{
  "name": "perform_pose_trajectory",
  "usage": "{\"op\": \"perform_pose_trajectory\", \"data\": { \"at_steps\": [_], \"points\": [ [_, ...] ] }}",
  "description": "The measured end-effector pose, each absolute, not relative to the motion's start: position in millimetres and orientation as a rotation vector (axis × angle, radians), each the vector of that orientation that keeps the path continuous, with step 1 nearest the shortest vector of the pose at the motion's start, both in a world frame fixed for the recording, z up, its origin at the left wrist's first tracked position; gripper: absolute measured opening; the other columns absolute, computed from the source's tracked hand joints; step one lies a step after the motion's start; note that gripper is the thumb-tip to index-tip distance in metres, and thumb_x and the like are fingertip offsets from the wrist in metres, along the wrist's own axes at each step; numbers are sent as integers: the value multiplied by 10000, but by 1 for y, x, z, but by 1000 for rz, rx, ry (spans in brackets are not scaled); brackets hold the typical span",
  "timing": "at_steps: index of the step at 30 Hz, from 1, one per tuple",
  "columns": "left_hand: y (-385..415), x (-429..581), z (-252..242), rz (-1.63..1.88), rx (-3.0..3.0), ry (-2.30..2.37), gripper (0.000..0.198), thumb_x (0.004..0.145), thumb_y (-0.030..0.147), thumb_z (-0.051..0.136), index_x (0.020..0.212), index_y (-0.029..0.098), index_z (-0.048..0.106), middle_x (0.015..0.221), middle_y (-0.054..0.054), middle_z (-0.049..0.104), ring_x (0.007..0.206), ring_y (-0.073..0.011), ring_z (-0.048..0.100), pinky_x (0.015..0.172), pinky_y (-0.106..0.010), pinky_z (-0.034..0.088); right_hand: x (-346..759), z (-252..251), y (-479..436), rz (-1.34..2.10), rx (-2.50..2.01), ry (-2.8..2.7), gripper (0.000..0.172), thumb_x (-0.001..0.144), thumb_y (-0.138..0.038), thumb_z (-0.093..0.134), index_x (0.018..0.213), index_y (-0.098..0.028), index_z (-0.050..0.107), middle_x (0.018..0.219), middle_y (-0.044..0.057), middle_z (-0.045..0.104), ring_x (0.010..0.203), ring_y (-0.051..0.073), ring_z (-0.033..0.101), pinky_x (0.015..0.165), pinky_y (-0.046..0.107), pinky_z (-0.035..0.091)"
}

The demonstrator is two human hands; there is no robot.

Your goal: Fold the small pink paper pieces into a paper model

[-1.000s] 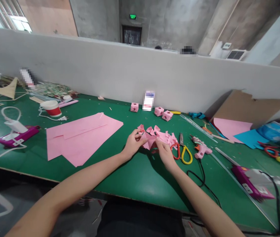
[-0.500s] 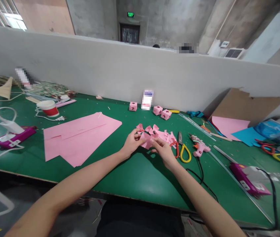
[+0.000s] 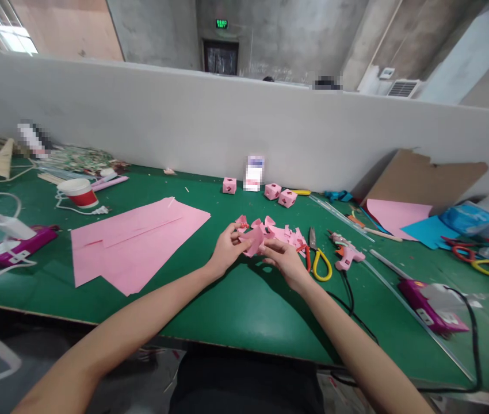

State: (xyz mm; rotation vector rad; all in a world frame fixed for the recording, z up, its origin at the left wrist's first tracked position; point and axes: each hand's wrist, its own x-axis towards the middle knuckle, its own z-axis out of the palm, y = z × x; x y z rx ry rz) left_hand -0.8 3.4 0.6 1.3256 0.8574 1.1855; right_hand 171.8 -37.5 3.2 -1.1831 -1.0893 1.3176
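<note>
A small piece of pink paper (image 3: 252, 240), bent up along its sides, is held just above the table between both hands. My left hand (image 3: 228, 248) pinches its left side, and my right hand (image 3: 285, 260) grips its right edge between thumb and fingers. Pink paper scraps (image 3: 290, 234) lie right behind the hands. To the right of my right hand rest scissors (image 3: 322, 264) with red and yellow handles, then a pink glue gun (image 3: 348, 255). Three folded pink paper boxes with cut-out holes, one of them a pink box (image 3: 229, 185), stand farther back.
Large pink paper sheets (image 3: 136, 247) lie to the left. Beyond them are a paper cup (image 3: 79, 194) and a purple power strip (image 3: 20, 246). Another power strip (image 3: 430, 307) with a black cable sits at right. A grey partition (image 3: 162, 121) borders the green table.
The pink paper has been tilted and its sides now stand up more between my fingers. The whole view has shifted slightly; both hands keep their hold.
</note>
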Motion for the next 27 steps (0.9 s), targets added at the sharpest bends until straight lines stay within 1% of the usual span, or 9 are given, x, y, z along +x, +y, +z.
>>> {"op": "perform_pose_trajectory", "data": {
  "at_steps": [4, 8, 12, 18, 24, 27],
  "points": [
    [4, -2, 0, 1182, 1351, 839, 470, 690, 322, 766, 1060, 154, 528, 864, -40, 706, 764, -174, 681, 727, -285, 528, 172, 5, -38, 1309, -1216, -1135, 360, 611, -424, 854, 879, -205, 754, 839, 53, 746, 804, 197, 695, 634, 263, 525],
    [3, -1, 0, 1157, 1371, 853, 479, 690, 303, 762, 1079, 150, 528, 862, -42, 694, 736, -161, 666, 684, -264, 511, 172, 5, -38, 1299, -1197, -1140, 324, 630, -423, 844, 836, -196, 740, 812, 39, 727, 777, 173, 679, 629, 244, 516],
    [1, 0, 1, 1146, 1363, 805, 480, 693, 294, 760, 1084, 152, 522, 851, -30, 671, 752, -154, 655, 676, -249, 499, 172, 1, -37, 1286, -1161, -1138, 296, 653, -431, 831, 800, -198, 725, 807, 23, 700, 735, 143, 649, 623, 230, 510],
    [-1, 0, 2, 1165, 1408, 786, 462, 704, 289, 757, 1080, 153, 525, 795, -12, 641, 701, -133, 623, 650, -232, 471, 172, -4, -36, 1266, -1126, -1140, 301, 649, -442, 833, 762, -192, 708, 763, 12, 680, 685, 126, 621, 599, 223, 494],
    [0, 1, -2, 1191, 1433, 767, 468, 700, 279, 760, 1087, 153, 529, 809, -8, 623, 746, -127, 597, 660, -215, 453, 169, -1, -37, 1270, -1111, -1126, 311, 633, -440, 844, 723, -188, 686, 717, -5, 644, 641, 107, 591, 581, 218, 483],
    [1, 1, -4, 1174, 1443, 735, 473, 702, 289, 761, 1087, 155, 522, 806, -7, 626, 737, -125, 589, 660, -217, 447, 169, -1, -38, 1285, -1109, -1112, 313, 626, -433, 848, 715, -189, 673, 712, -18, 627, 632, 100, 586, 579, 216, 477]
  ]
}}
